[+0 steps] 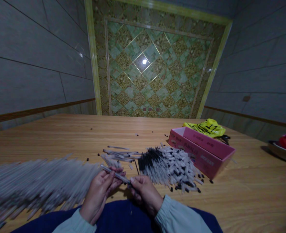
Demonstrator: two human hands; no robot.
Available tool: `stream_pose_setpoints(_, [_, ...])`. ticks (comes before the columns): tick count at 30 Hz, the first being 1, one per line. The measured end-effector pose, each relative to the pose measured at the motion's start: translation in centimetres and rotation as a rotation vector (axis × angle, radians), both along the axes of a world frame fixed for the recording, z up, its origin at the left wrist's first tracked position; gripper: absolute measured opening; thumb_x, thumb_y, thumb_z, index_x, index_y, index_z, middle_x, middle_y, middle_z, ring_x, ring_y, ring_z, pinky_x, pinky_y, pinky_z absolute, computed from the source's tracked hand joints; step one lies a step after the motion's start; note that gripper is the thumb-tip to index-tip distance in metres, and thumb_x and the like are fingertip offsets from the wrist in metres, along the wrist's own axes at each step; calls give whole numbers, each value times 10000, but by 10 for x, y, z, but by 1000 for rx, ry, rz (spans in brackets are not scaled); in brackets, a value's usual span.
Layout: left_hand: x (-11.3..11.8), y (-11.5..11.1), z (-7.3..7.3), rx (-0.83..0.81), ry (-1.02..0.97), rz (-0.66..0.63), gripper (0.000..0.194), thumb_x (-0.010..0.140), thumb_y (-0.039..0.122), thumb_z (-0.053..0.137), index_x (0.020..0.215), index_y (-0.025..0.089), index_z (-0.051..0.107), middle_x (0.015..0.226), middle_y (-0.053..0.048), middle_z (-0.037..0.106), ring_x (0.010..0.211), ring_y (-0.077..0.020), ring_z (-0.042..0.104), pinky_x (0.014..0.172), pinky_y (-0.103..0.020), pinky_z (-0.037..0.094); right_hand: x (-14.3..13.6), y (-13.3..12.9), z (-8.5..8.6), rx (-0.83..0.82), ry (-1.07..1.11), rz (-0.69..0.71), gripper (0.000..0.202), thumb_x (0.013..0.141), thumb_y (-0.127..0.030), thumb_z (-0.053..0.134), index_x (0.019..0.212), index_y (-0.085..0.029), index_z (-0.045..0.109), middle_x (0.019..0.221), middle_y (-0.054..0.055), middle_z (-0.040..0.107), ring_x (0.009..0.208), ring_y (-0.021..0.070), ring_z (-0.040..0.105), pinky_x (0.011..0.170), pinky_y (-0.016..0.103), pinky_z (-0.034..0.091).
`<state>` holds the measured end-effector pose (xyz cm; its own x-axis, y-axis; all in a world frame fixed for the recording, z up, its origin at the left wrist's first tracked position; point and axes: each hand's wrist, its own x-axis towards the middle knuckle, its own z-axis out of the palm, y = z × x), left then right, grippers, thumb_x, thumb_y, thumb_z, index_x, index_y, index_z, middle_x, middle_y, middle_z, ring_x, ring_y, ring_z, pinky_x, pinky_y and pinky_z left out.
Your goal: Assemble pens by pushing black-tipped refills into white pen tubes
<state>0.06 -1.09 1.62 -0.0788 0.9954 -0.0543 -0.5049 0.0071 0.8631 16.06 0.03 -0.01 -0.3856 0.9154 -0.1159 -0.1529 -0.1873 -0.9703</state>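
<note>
A slim, see-through pen [120, 176] lies slanted between my two hands, its right end dark. My left hand [102, 187] is closed round its upper left part. The thumb and fingers of my right hand [144, 191] pinch the dark right end; what lies under those fingertips is hidden. Just beyond my hands, several similar pens [121, 155] lie loosely together. To the left spreads a large heap of clear tubes [43, 181]. Right of my hands is a pile of thin sticks with black ends [152, 161], touching a heap of short whitish pieces [181, 163].
An open pink box [196, 153] stands behind the right-hand heap, with a yellow plastic bag [209, 127] behind it. Small black caps [211, 181] are scattered over the wooden table [254, 197]. At the far right sits a metal basin [282, 153] with something red in it.
</note>
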Motion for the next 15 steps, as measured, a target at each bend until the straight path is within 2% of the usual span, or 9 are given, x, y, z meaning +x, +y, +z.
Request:
stream_pose_setpoints(5, [-1, 0, -3, 2, 47, 44, 292, 651, 289, 744, 853, 132, 604, 882, -90, 729, 845, -215, 683, 743, -294, 549, -2, 2, -2, 1, -63, -56, 519, 584, -639, 650, 579, -139, 513, 389, -66, 453, 269, 17, 292, 297, 177, 145])
stream_pose_setpoints(10, [-1, -1, -2, 8, 65, 58, 321, 636, 307, 752, 860, 123, 614, 858, -92, 732, 814, -214, 687, 696, -276, 548, -5, 0, 0, 69, -37, -125, 486, 484, -511, 778, 672, -142, 522, 427, -77, 494, 286, 33, 349, 325, 173, 209])
stream_pose_setpoints(12, [-1, -1, -1, 9, 60, 69, 327, 625, 310, 759, 850, 123, 614, 835, -89, 734, 804, -218, 689, 706, -290, 548, -5, 0, 0, 93, -25, -100, 497, 513, -539, 756, 691, -138, 525, 445, -73, 503, 284, 29, 349, 322, 170, 207])
stream_pose_setpoints(15, [0, -1, 2, 7, 57, 79, 336, 599, 313, 774, 829, 123, 619, 812, -88, 735, 799, -227, 690, 718, -304, 546, -5, -1, 0, 93, -17, -34, 522, 645, -643, 605, 635, -129, 518, 476, -19, 553, 277, 18, 325, 301, 166, 164])
